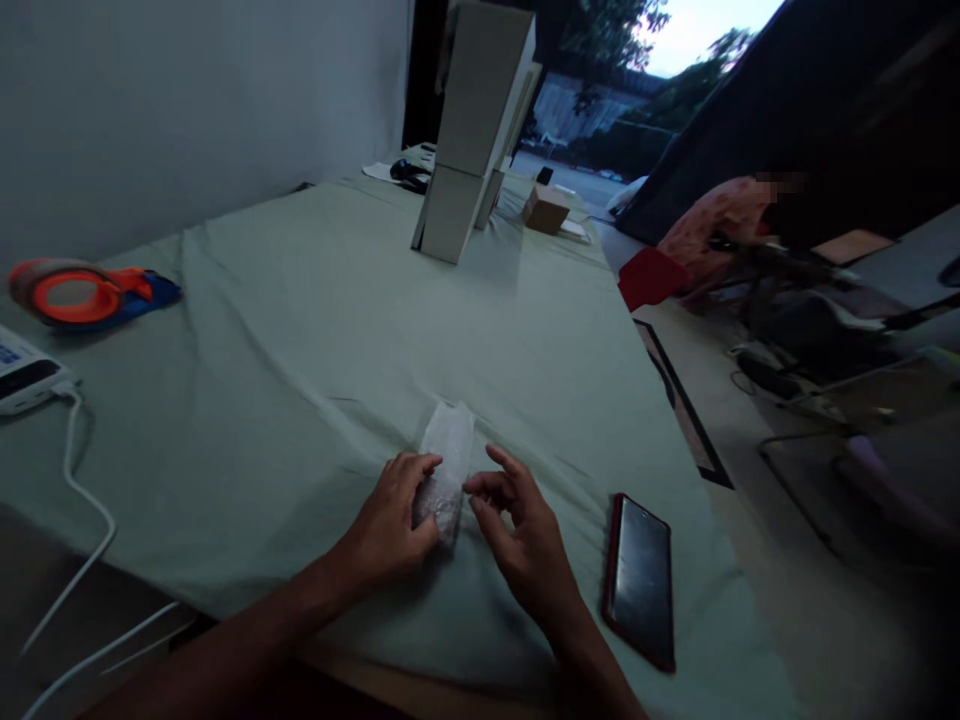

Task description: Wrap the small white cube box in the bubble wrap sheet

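Note:
A narrow packet wrapped in white bubble wrap [450, 455] lies lengthwise on the pale green tablecloth, close to the front edge. My left hand [394, 515] grips it from the left side, its index finger and thumb against the wrap. What is inside the wrap cannot be made out. Just right of the packet is my right hand [521, 530], thumb and fingers bent but apart, the fingertips beside the packet's edge with nothing visible between them. Farther right on the cloth rests a phone [640, 580] in a dark red case.
An orange and blue tape dispenser [82, 295] and a white device [28, 372] with a plugged-in cable [97, 515] are at left. Tall white boxes [472, 130] and a brown carton [546, 210] stand farther back. Beyond the table's right edge are a person [712, 225] and chairs.

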Demonstrator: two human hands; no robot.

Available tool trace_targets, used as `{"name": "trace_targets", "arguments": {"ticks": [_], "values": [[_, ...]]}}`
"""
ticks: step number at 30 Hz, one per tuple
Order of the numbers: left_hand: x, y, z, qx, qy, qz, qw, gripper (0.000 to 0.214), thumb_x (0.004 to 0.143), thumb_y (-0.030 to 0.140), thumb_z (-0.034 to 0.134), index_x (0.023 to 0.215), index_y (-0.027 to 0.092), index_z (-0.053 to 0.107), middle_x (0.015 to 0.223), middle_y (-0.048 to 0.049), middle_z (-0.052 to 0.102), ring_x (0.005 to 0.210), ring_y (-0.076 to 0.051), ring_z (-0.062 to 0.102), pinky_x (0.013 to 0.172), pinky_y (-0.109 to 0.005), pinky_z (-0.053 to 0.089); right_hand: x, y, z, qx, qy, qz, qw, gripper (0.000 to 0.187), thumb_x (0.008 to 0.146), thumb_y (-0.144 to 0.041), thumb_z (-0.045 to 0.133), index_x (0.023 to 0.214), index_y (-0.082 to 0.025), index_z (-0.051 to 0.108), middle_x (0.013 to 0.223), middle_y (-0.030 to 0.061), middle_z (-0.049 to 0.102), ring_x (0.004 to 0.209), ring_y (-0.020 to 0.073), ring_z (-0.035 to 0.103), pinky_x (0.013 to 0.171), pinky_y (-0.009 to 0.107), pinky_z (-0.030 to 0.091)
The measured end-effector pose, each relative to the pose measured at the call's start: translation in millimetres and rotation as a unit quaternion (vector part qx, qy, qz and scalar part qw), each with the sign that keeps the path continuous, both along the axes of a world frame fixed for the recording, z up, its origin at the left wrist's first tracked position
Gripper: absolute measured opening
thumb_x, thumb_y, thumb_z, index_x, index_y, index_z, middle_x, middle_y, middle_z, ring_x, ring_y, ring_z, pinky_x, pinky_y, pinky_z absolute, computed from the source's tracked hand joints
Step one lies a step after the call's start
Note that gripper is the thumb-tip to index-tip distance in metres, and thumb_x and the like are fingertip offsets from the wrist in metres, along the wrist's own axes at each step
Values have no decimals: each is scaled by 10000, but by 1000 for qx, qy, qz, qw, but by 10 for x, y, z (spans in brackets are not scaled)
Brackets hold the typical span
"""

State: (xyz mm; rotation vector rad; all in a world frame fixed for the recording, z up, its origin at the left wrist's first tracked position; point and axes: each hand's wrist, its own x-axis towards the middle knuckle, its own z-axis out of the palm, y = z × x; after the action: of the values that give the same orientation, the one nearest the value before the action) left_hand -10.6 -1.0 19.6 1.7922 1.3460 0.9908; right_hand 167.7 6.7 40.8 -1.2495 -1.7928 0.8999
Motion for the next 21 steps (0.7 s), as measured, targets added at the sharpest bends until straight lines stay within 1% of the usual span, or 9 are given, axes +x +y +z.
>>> {"name": "trace_targets", "arguments": {"ticks": [1,3,6,9,11,14,16,18,21], "values": [[-2,2,-6,2,-1,-1,1000,554,686,83,516,1229,181,475,1135,-96,559,1031,-245,540,900,-419,483,13,-12,-27,30,-29,-4,999,497,883,-177,540,1358,-238,407,966,41,680,839,160,643,723,288,529],[-8,5,-21,6,1,-3,1000,547,696,88,517,1233,185,473,1132,-95,558,1038,-244,542,906,-418,484,9,-32,-88,94,-88,14,992,547,873,-156,549,1388,-240,384,997,52,686,879,180,642,746,316,529],[-19,2,-40,26,6,-13,1000,556,724,92,514,1266,197,446,1171,-100,550,1089,-247,531,951,-432,473,-60,-53,-137,198,-172,45,964,613,889,-127,524,1454,-223,307,1044,82,694,948,226,625,790,387,507],[-30,-7,-38,80,38,-40,995,604,745,76,496,1328,207,403,1293,-115,507,1215,-261,473,1047,-467,414,-122,-67,-108,256,-236,54,936,659,904,-97,489,1501,-190,228,1031,105,708,968,262,611,778,422,474],[-38,-7,-23,114,81,-62,988,647,747,64,491,1367,206,375,1361,-118,484,1274,-268,438,1094,-482,367,-122,-73,-81,263,-252,66,929,696,905,-80,468,1523,-184,166,1035,112,710,998,274,605,785,431,460],[-55,12,20,140,136,-94,976,722,733,51,491,1419,196,320,1405,-113,486,1288,-269,443,1109,-485,346,-75,-74,-94,253,-242,74,934,736,890,-66,459,1532,-197,126,1102,114,689,1034,273,596,815,438,462],[-68,37,61,140,157,-108,972,737,716,52,502,1419,191,330,1429,-105,474,1269,-275,458,1092,-475,366,-37,-74,-142,245,-224,68,941,738,877,-70,469,1528,-206,147,1196,126,649,1064,272,587,850,447,467],[-78,66,106,130,174,-122,968,699,705,60,516,1382,184,393,1428,-95,479,1224,-283,480,1055,-458,403,-9,-73,-195,236,-197,59,950,711,875,-85,477,1514,-211,193,1251,136,619,1086,271,581,879,455,470],[-80,96,151,115,197,-139,964,581,704,65,518,1274,173,503,1300,-84,582,1102,-281,524,973,-440,455,26,-40,-225,177,-137,40,974,592,894,-134,483,1455,-217,316,1165,113,673,1070,255,603,906,445,472]]}}
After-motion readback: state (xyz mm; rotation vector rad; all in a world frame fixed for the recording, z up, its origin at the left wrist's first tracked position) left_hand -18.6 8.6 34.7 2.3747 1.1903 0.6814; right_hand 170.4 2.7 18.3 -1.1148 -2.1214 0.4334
